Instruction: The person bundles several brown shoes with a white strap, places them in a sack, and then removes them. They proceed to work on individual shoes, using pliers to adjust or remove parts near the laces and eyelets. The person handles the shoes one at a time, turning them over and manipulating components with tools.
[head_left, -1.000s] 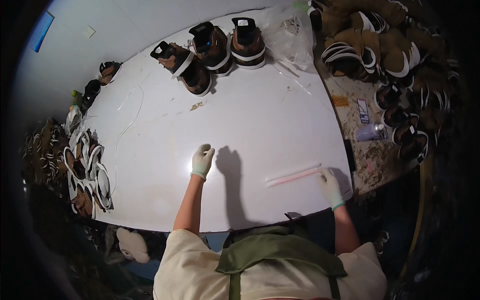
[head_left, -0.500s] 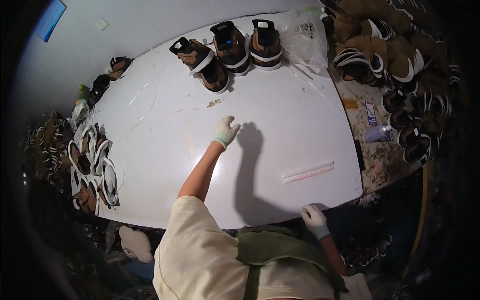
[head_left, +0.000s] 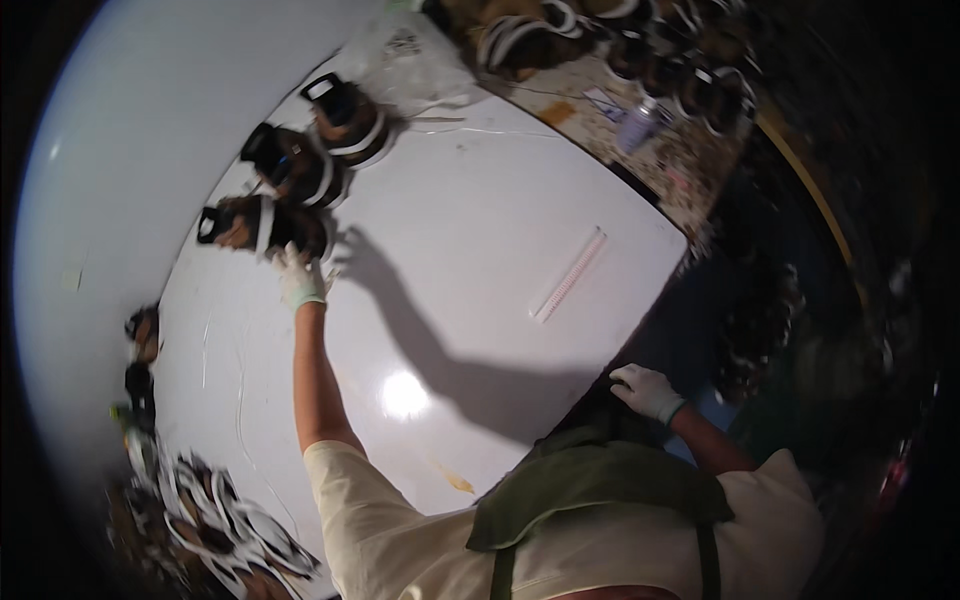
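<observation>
My gloved left hand (head_left: 299, 277) reaches to the far left of the white table (head_left: 450, 260), at the brown-and-black shoe (head_left: 311, 232) of the front pair. Its fingers are spread and look to touch that shoe's near side, though blur hides the exact contact. Another shoe (head_left: 236, 222) with a white sole edge leans against this one. Beyond them stand two more brown-and-black shoes, one in the middle (head_left: 290, 165) and one farther back (head_left: 345, 118). My gloved right hand (head_left: 650, 393) is by the table's front edge, fingers slightly bent and apart, with nothing seen in it.
A clear plastic bag (head_left: 410, 65) lies behind the shoes. A thin pink-and-white strip (head_left: 568, 275) rests at the table's right. The stained side surface (head_left: 560, 95) bears a purple spray can (head_left: 637, 128) and several shoes. White-edged shoe parts (head_left: 230, 525) are heaped at lower left.
The view has turned, so the table appears rotated. My left hand has gone from the middle of the table to the front shoe pair. My right hand stays near the front edge.
</observation>
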